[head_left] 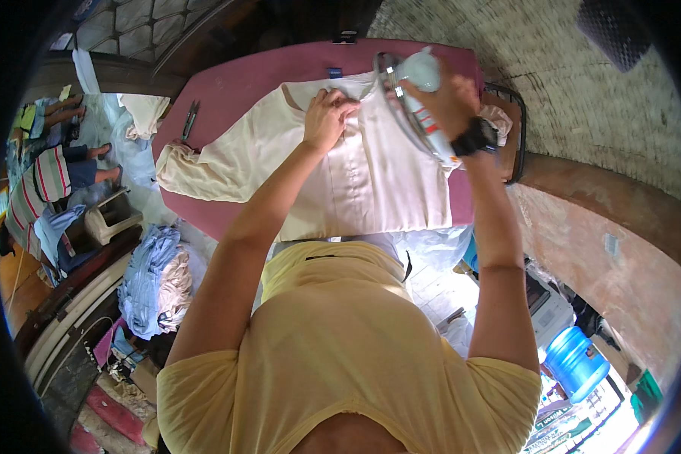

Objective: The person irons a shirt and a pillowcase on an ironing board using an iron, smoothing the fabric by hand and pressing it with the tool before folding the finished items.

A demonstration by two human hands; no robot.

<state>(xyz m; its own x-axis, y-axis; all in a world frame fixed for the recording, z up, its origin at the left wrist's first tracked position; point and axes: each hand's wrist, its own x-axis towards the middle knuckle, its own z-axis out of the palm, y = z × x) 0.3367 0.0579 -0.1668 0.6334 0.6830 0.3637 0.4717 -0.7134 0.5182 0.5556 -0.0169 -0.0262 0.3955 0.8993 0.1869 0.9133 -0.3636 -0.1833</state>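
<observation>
A cream long-sleeved shirt (pixel 401 185) lies spread over a maroon-covered ironing board (pixel 227 87). Near its neckline, my left hand (pixel 328 119) has curled fingers pinching the fabric beside the front placket. My right hand (pixel 454 104) grips a clothes iron (pixel 420 72) with a pale blue-green body, raised and tilted at the right side of the shirt. The metal edge of the iron faces the shirt; I cannot tell whether it touches the cloth. A dark watch sits on my right wrist.
Small thread snips (pixel 191 119) rest on the board's left part. A dark metal rack (pixel 519 129) juts from its right end, close to a wall. At left hang blue clothes (pixel 147 280), and another person in striped clothing (pixel 49 181) is beyond. A blue water jug (pixel 576 365) stands lower right.
</observation>
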